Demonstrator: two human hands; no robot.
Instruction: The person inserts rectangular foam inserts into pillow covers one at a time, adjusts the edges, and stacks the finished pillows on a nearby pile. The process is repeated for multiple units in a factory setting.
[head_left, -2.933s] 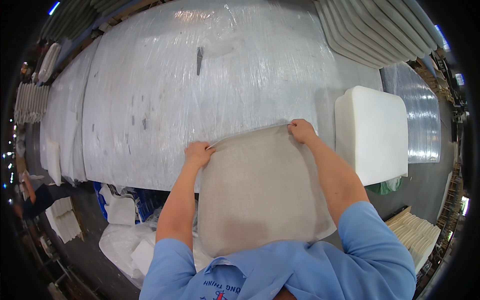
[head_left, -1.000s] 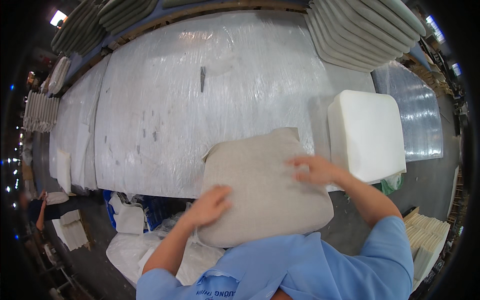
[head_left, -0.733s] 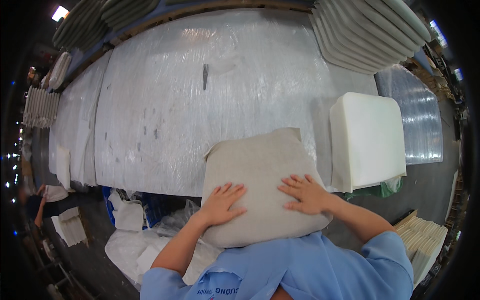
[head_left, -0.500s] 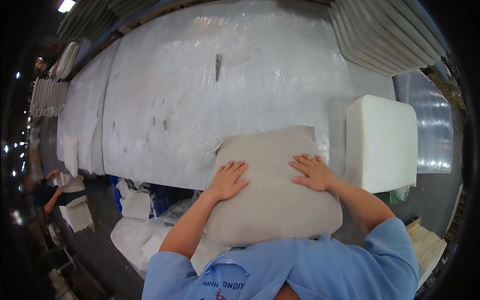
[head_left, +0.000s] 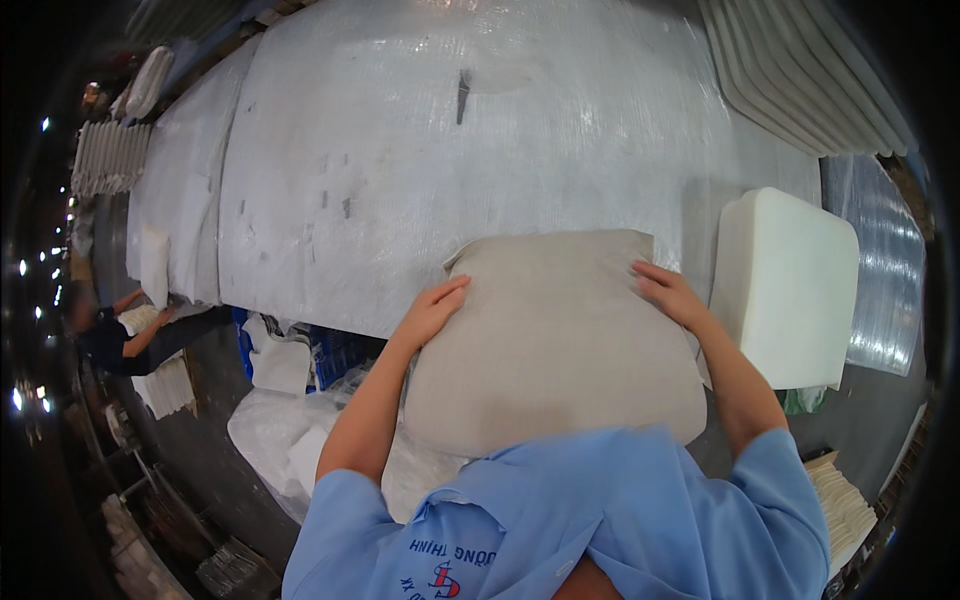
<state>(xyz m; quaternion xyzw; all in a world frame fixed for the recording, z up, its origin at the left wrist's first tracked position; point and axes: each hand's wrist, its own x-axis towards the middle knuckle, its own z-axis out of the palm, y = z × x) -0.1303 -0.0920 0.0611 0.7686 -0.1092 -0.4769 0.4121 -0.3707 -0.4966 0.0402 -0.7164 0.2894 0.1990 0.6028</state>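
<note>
A beige fabric-covered cushion [head_left: 560, 345] lies in front of me, its near edge against my blue shirt and its far part over the table's near edge. My left hand [head_left: 437, 308] grips its left side near the far left corner, fingers bent over the edge. At the far right corner, my right hand [head_left: 672, 292] holds the opposite side with the fingertips on the fabric. Parts of both hands' fingers are hidden at the cushion's sides. The cover's far edge shows a small loose fold by the left corner.
The table [head_left: 400, 170] is wrapped in clear plastic film. White foam pads [head_left: 790, 290] stand stacked at the right, with grey cushions [head_left: 800, 70] behind. A blue crate [head_left: 340, 355] and white plastic bags [head_left: 270, 440] sit below left. Another person [head_left: 110, 335] handles white pieces at far left.
Both hands have moved from lying flat on the cushion's top outward to its left and right sides, near the far corners. My view has shifted slightly.
</note>
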